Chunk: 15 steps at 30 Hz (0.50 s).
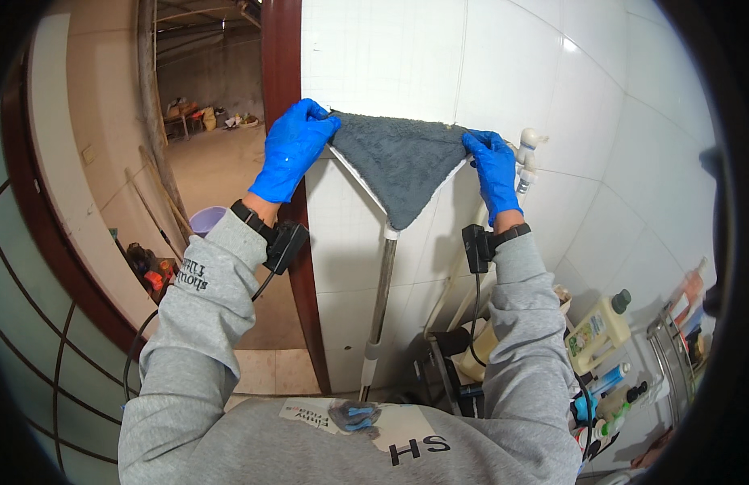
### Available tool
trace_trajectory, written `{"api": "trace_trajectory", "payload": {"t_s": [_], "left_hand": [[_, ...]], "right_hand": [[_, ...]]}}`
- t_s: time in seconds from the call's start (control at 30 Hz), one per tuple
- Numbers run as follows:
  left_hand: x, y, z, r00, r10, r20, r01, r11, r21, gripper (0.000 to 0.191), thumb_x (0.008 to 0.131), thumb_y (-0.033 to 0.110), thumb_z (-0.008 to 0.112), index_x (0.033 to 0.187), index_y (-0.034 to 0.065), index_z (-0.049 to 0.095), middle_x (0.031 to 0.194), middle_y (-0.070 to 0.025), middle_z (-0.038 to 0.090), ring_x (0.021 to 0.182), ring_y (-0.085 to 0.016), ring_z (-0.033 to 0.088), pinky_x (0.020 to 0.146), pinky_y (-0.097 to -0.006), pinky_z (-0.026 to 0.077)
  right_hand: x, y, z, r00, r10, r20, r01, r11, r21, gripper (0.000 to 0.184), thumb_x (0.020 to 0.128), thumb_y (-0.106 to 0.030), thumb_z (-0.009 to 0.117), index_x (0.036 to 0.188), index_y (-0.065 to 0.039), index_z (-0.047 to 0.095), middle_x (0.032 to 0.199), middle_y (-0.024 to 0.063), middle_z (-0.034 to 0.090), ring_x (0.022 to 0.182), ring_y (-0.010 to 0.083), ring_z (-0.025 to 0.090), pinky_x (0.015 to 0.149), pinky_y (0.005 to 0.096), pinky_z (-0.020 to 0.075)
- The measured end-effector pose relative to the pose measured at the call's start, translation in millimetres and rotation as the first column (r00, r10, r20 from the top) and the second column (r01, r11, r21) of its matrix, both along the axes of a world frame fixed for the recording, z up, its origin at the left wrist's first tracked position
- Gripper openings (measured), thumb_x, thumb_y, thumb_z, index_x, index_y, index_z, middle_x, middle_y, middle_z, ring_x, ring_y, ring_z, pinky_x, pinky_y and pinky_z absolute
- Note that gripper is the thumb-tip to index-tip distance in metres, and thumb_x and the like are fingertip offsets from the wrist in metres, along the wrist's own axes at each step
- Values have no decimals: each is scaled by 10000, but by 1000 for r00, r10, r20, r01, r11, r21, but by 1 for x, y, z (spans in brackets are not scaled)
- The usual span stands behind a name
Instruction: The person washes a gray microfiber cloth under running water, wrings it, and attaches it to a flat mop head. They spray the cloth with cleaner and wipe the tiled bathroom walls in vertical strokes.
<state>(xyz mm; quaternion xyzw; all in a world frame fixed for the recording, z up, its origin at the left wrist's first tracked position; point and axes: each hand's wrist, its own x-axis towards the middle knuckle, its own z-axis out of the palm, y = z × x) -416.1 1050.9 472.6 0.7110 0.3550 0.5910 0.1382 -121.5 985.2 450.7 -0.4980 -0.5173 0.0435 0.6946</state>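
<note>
A triangular grey microfibre mop pad (402, 159) lies over a white triangular mop head (357, 176), whose edges show along both lower sides. The pad's point is towards me, above the metal mop pole (383, 297), which runs down towards my body. My left hand (297, 148), in a blue glove, pinches the pad's upper left corner. At its upper right corner, my right hand (494, 173), gloved in blue too, holds the edge between thumb and fingers. Black devices are strapped to both wrists.
White wall tiles (380, 54) stand behind the mop. A pipe valve (528, 151) is just beyond my right hand. Bottles, among them a large jug (597, 333), crowd the lower right near a wire rack (668, 357). At left are a doorway with a dark red frame (282, 54) and a purple bucket (207, 220).
</note>
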Motion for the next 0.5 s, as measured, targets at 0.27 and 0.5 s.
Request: {"api": "trace_trajectory", "payload": {"t_s": [0.27,0.5], "left_hand": [[1,3,-4,992,-66,110,70,997,-25,206,760,203,668,837,33,580,679,-64,579,601,-131,548,566,-275,461],[2,-1,-34,993,40,107,-83,900,428,141,790,118,673,848,43,568,747,-50,522,652,-127,501,598,-254,417]], "right_hand": [[6,9,-9,1000,15,19,-17,996,83,198,825,-173,637,911,4,620,831,70,627,700,120,551,644,242,454],[-3,8,-32,968,-204,147,156,946,286,94,835,-123,617,844,-32,596,820,62,557,763,160,519,718,278,422]]}}
